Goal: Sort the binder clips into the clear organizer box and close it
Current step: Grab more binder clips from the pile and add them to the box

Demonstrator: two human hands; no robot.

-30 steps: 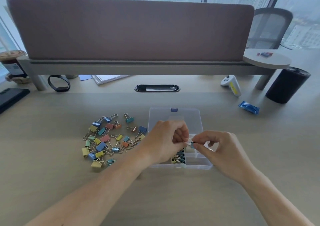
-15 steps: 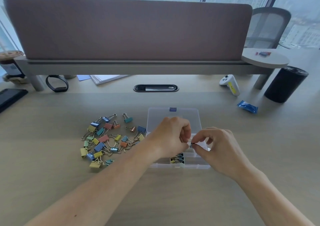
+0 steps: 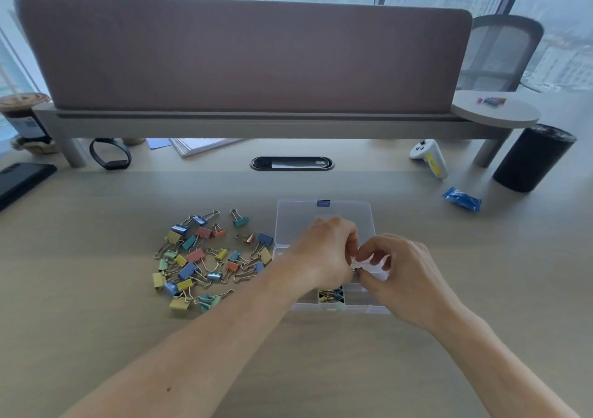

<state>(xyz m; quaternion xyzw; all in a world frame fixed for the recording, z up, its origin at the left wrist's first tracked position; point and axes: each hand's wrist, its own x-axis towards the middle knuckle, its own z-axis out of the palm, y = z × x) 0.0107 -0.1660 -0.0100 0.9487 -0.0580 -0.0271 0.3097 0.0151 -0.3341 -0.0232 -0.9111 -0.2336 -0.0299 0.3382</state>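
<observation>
The clear organizer box (image 3: 324, 212) lies open on the desk, its lid folded back away from me. Several small binder clips (image 3: 330, 295) fill one front compartment. A loose pile of coloured binder clips (image 3: 205, 257) lies just left of the box. My left hand (image 3: 324, 254) and my right hand (image 3: 407, 273) meet above the box's middle, fingers curled, both pinching one small binder clip (image 3: 355, 272) between them. That clip is mostly hidden by my fingertips.
A blue wrapped packet (image 3: 462, 199) lies right of the box. A black cylinder (image 3: 532, 157) and a white controller (image 3: 430, 157) stand at the back right. A black band (image 3: 110, 154), papers (image 3: 199, 145) and a dark phone (image 3: 22, 180) sit at the back left.
Both hands have drawn closer together over the box, and the right hand moved slightly left. The small clip stays pinched between them.
</observation>
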